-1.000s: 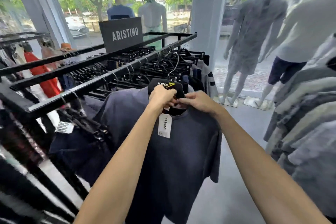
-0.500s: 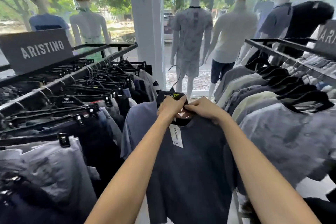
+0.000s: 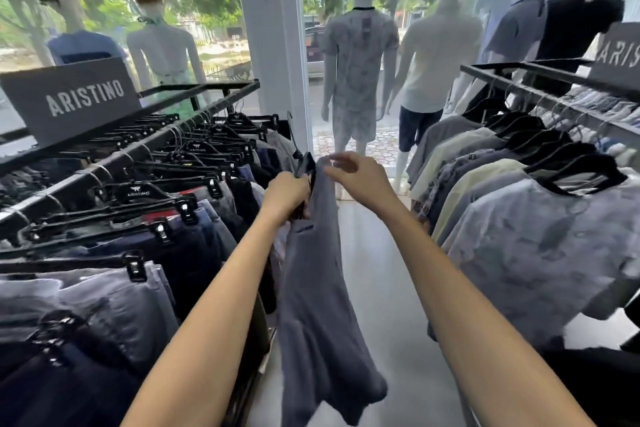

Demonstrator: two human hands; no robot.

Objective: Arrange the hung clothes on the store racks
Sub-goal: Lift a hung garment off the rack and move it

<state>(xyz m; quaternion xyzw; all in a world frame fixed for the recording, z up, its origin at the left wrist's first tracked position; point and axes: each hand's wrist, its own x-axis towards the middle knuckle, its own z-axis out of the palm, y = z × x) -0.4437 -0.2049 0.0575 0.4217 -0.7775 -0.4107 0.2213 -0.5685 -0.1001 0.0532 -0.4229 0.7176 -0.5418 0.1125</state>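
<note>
Curled around the neck of a black hanger, the fingers of our left hand (image 3: 285, 196) grip it just below the hook, so the blue-grey T-shirt (image 3: 317, 288) hangs edge-on in the aisle between the two racks. Our right hand (image 3: 360, 177) sits just right of the shirt's shoulder, fingers loosely spread and seemingly only brushing the fabric; whether they pinch it, we cannot tell. We judge the edge-on turn is meant to let the shirt slide in among others. Both forearms reach forward, nearly straight, with the hands meeting at chest height and the right wrist bent left toward the shirt. On the left, the rack (image 3: 194, 130) carries clipped trousers under an ARISTINO sign (image 3: 69, 99). On the right, hung T-shirts (image 3: 519, 218) fill the other rail. Far ahead, mannequins (image 3: 360, 55) face the window.
</note>
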